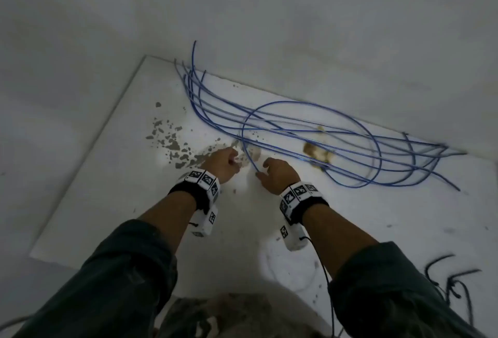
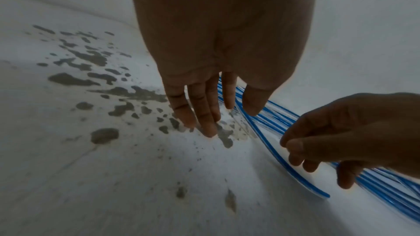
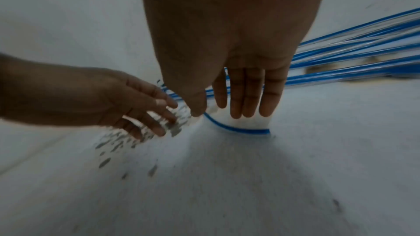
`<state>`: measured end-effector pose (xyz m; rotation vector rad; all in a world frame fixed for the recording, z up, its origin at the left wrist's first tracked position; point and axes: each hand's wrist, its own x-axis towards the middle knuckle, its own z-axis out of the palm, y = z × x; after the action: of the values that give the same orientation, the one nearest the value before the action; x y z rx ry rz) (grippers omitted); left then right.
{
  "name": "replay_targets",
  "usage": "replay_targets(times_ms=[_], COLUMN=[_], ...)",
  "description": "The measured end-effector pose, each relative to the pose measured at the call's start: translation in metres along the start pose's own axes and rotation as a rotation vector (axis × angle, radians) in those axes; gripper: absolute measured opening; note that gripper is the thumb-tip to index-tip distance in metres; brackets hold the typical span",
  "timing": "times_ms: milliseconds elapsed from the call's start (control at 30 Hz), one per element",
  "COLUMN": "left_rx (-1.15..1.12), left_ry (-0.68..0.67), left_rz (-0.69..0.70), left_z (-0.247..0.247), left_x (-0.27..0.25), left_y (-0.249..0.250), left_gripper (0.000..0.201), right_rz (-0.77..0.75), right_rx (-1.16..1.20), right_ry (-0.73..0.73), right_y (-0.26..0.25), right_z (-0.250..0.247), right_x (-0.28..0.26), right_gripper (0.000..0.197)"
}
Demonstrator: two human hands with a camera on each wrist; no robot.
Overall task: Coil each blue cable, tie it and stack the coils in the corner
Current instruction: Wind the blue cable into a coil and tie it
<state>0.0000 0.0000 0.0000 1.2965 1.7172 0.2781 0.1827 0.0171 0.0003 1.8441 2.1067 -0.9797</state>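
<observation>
Several blue cables (image 1: 296, 127) lie spread on the white floor along the far wall; one curls into a big loop (image 1: 310, 103). The free end of that looped cable (image 1: 254, 169) reaches down between my hands. My right hand (image 1: 277, 173) hovers over this end with its fingers (image 3: 245, 96) straight, and the cable end (image 3: 236, 129) curves on the floor just below them, by the thumb. My left hand (image 1: 226, 162) is a little to the left, fingers (image 2: 204, 114) straight and pointing at the stained floor, holding nothing. The blue strands (image 2: 268, 119) run behind both hands.
Grey stains (image 1: 167, 135) dot the floor left of my hands and a brownish patch (image 1: 315, 149) lies under the cables. White walls (image 1: 269, 14) meet in a corner at the back left. Dark cords (image 1: 452, 278) lie at the lower right.
</observation>
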Motion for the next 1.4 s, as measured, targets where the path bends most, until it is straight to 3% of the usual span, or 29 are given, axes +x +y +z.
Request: replay_targets(times_ms=[100,200,333,533,667,767,833,900,1000,1100,1200,1300,1400], left_rx=[-0.024,-0.004,0.143,0.238,0.066,-0.179,-0.399,-0.494,-0.198,-0.218,-0.179,-0.042,0.234], left_ry=[-0.014,-0.010,0.060,0.190,0.289,0.226,0.125,0.025,0.104,-0.043,-0.101,-0.068,-0.047], left_rz=[-0.017,-0.007,0.264,0.623,0.644,0.645,0.559,0.442,0.446,0.461,0.455,0.418,0.440], left_z=[0.002,0.004,0.012,0.023,0.034,0.045,0.048,0.058,0.084,0.109,0.118,0.107,0.089], left_x=[0.007,0.011,0.008,-0.009,-0.027,-0.045,-0.065,-0.084,-0.097,-0.111,-0.126,-0.132,-0.132], left_y=[-0.002,-0.004,-0.012,0.005,0.040,0.071,0.094,0.112,0.125,0.134,0.148,0.157,0.154], left_gripper=[0.044,0.048,0.066,0.043,0.031,0.024,0.020,0.022,0.021,0.030,0.033,0.032,0.041], right_rz=[-0.015,-0.038,-0.029,-0.096,-0.145,-0.277,-0.393,-0.512,-0.604,-0.614,-0.681,-0.802,-0.755], right_rx=[-0.148,-0.134,0.007,0.367,0.869,1.050,1.168,1.303,1.423,1.189,0.668,0.003,-0.304], right_ry=[-0.024,-0.016,-0.124,-0.267,-0.495,-0.642,-0.698,-0.617,-0.221,0.319,0.613,0.635,0.427], right_y=[-0.005,-0.006,-0.006,-0.003,0.001,0.009,0.014,0.017,0.024,0.044,0.071,0.108,0.126], right_z=[0.010,0.018,0.011,-0.025,-0.057,-0.085,-0.099,-0.114,-0.139,-0.152,-0.138,-0.116,-0.102], right_x=[0.000,-0.004,-0.012,-0.049,-0.091,-0.123,-0.142,-0.157,-0.168,-0.169,-0.166,-0.159,-0.167], right_gripper=[0.040,0.029,0.025,0.016,0.017,0.014,0.016,0.017,0.015,0.012,0.011,0.016,0.019])
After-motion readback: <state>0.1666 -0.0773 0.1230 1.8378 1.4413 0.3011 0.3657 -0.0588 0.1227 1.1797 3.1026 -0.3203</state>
